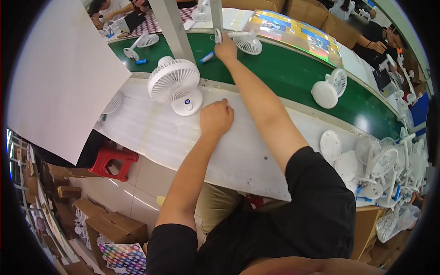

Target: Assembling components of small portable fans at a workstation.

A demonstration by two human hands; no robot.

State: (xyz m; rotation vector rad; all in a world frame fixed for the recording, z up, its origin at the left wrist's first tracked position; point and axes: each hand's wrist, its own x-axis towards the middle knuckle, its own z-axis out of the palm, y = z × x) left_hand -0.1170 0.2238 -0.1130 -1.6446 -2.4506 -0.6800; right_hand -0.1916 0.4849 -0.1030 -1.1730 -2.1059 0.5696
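A white desk fan (174,81) stands upright on the white-covered bench, its round base showing a small dark display. Just right of that base, my left hand (217,118) rests on the bench in a loose fist, with nothing visible in it. My right arm stretches over the green conveyor belt. There my right hand (227,49) is closed around the base end of another white fan (249,43), which lies on its side along the belt's far edge. Its fingers are partly hidden. A blue cylindrical battery (207,57) lies on the belt left of that hand.
More fans lie on the belt, one at left (147,40) and one at right (326,94). Fans and round bases (384,162) crowd the bench's right end. A metal post (172,32) and white panel (64,78) stand left. Co-workers sit across. A red stool (114,160) stands below.
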